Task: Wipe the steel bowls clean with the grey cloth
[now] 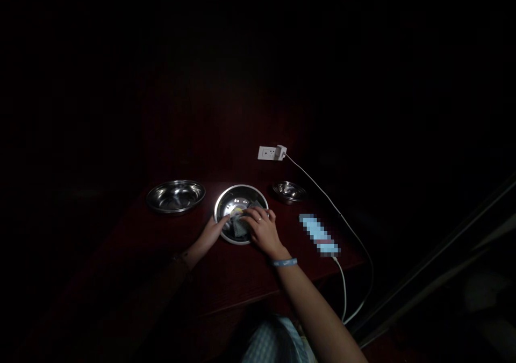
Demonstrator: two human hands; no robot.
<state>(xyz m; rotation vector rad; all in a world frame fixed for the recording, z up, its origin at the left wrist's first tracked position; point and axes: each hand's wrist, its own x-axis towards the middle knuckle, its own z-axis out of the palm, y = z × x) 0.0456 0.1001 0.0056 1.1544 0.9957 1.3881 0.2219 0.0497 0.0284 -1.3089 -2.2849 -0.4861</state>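
Observation:
A shiny metal bowl [220,201] with a pale rim sits on the dark red table in the middle of the view, tipped a little toward me. At its left side, my left hand [210,232] grips the rim, thumb over the edge and the other fingers hidden beneath. My right hand [264,231] reaches in over the right rim, fingers bent down onto a grey-green cloth-like piece [241,227] against the inside. Something small and yellowish shows near the fingertips, too blurred to name. The right wrist wears a blue band [284,262].
A wide metal basin [176,209] stands at the left, a smaller metal bowl [289,191] at the back right. On the right lies a blurred-out phone-like device [320,235]; its white cable [328,196] runs to a charger [281,152] in the wall socket [265,152].

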